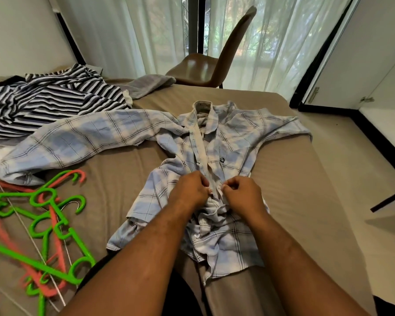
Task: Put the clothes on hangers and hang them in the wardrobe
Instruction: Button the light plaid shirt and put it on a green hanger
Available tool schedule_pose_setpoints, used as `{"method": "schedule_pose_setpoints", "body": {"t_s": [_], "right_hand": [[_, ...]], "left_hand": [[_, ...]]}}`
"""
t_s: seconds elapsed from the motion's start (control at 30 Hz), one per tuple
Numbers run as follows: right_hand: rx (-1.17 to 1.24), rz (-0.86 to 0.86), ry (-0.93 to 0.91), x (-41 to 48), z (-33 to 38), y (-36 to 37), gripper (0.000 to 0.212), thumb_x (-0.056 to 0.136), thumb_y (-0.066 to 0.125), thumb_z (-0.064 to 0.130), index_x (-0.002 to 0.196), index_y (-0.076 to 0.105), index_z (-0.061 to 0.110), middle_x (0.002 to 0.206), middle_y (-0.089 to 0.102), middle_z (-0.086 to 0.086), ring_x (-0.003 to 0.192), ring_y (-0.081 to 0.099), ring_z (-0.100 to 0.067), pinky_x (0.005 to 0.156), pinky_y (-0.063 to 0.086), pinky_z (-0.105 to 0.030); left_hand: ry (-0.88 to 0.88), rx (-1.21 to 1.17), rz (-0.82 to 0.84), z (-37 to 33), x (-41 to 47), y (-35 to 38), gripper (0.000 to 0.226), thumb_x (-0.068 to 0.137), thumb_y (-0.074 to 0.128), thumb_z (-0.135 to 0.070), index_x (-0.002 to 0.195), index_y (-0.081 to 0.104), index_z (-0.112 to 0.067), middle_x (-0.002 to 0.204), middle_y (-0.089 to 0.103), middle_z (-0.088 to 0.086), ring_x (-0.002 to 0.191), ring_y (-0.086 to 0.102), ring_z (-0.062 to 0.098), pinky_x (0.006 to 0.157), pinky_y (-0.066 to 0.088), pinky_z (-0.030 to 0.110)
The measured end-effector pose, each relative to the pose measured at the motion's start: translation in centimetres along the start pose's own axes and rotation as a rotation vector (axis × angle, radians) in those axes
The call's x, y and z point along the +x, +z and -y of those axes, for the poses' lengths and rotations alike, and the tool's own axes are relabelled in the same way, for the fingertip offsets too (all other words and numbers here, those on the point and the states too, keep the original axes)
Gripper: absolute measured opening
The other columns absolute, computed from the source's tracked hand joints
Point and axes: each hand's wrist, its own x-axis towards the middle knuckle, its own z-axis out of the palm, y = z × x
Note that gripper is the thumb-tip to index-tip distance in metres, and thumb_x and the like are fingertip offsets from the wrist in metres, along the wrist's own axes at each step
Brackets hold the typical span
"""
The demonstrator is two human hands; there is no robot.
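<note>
Shirt spread front-up on bed. Its front edges pinched at mid-length by left hand and right hand, fingers curled on cloth. Fabric judged light, limp, easily bunched; best taken at collar or shoulders. Hangers heaped at left.

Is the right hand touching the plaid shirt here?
Touching. The head view shows the right hand pinching the plaid shirt at its front placket, fingers curled into the fabric.

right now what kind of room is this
Probably a bedroom: a bed, a plaid shirt and striped clothes spread on it beside plastic hangers, and what looks like a wardrobe door on the right.
</note>
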Motion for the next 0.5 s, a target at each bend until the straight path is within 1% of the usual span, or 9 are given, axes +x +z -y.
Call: {"method": "schedule_pose_setpoints", "body": {"t_s": [0.07,0.13,0.2,0.23,0.27,0.37,0.43,0.5], "right_hand": [[0.111,0.008,0.061,0.4,-0.7,-0.2,0.007,0.089,0.071,0.022,0.089,0.077,0.019,0.086,0.075,0.005,0.083,0.068,-0.012,0.073,0.049,-0.024],[0.197,0.026,0.093,0.6,-1.0,-0.3,0.007,0.089,0.071,0.023,0.085,0.076,0.021,0.081,0.074,0.007,0.078,0.068,-0.011,0.069,0.048,-0.024],[0.249,0.04,0.106,0.7,-1.1,-0.3,0.008,0.09,0.071,0.023,0.083,0.075,0.02,0.079,0.073,0.007,0.074,0.065,-0.011,0.068,0.048,-0.025],[0.273,0.05,0.11,0.7,-1.3,-0.2,0.009,0.09,0.07,0.022,0.083,0.074,0.019,0.078,0.072,0.006,0.072,0.064,-0.011,0.069,0.049,-0.026],[0.305,0.063,0.116,0.7,-1.4,-0.2,0.009,0.091,0.069,0.022,0.083,0.074,0.018,0.077,0.072,0.006,0.071,0.063,-0.012,0.07,0.05,-0.028],[0.396,0.102,0.122,0.5,-1.8,-0.1,0.009,0.091,0.068,0.021,0.085,0.072,0.016,0.074,0.071,0.004,0.069,0.062,-0.014,0.073,0.051,-0.035],[0.423,0.11,0.116,0.4,-1.9,-0.1,0.008,0.091,0.068,0.021,0.086,0.072,0.017,0.076,0.072,0.003,0.072,0.064,-0.015,0.077,0.054,-0.038],[0.441,0.114,0.112,0.3,-1.9,-0.1,0.007,0.092,0.068,0.022,0.087,0.072,0.019,0.08,0.074,0.002,0.076,0.067,-0.016,0.081,0.057,-0.042]], "left_hand": [[-0.029,-0.003,-0.01,-0.1,0.0,0.1,0.017,0.085,0.077,-0.026,0.087,0.06,-0.03,0.096,0.07,-0.002,0.092,0.067,0.02,0.085,0.058,0.041],[-0.037,-0.007,-0.022,-0.2,0.1,0.1,0.017,0.085,0.078,-0.02,0.093,0.064,-0.024,0.097,0.071,0.003,0.094,0.068,0.022,0.086,0.058,0.041],[-0.045,0.021,-0.011,-0.2,0.0,-0.1,0.01,0.086,0.077,-0.013,0.093,0.07,-0.014,0.095,0.073,0.009,0.094,0.07,0.024,0.087,0.058,0.04],[-0.046,0.026,-0.007,-0.1,0.0,-0.1,0.008,0.086,0.077,-0.011,0.091,0.072,-0.012,0.094,0.074,0.01,0.094,0.071,0.024,0.087,0.058,0.039],[-0.045,0.028,-0.007,0.0,-0.1,-0.1,0.008,0.085,0.078,-0.011,0.09,0.073,-0.014,0.093,0.075,0.007,0.093,0.071,0.022,0.087,0.058,0.038],[-0.008,0.014,-0.019,-0.2,-0.3,0.0,0.023,0.08,0.085,-0.019,0.095,0.071,-0.03,0.091,0.07,-0.005,0.084,0.068,0.013,0.08,0.06,0.036],[0.04,-0.008,-0.016,-0.4,-0.4,0.3,0.029,0.08,0.085,-0.02,0.099,0.072,-0.037,0.092,0.068,-0.009,0.081,0.068,0.01,0.075,0.062,0.037],[0.065,0.012,-0.011,-0.5,-0.5,0.4,0.031,0.081,0.084,-0.022,0.104,0.073,-0.04,0.092,0.066,-0.012,0.08,0.067,0.009,0.073,0.062,0.037]]}}
